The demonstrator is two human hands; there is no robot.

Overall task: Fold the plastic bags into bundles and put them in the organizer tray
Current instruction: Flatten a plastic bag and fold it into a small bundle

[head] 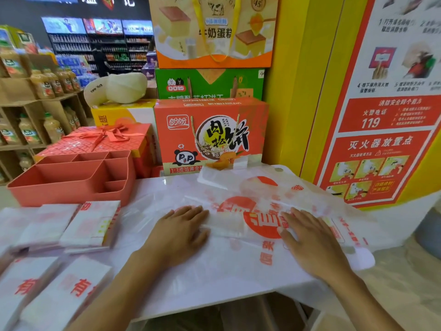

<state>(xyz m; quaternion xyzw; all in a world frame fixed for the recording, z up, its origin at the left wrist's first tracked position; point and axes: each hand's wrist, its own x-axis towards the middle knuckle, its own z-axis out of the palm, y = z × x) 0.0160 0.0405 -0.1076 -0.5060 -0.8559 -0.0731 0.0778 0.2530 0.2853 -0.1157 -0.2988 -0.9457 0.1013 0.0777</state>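
Beneath the straight, ungripping fingers of the left hand point(181, 231) and right hand point(310, 242), press the bag point(248, 219) flat, then crease.

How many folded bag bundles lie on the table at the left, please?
4 bundles. One lies just in front of the organizer tray, one to its left, and two nearer the person. Blur and the picture's edge may hide more.

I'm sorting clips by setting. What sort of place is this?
Probably a grocery or convenience store: shelves of bottled drinks at the left, stacked snack boxes behind the counter, and a printed plastic bag spread on it.
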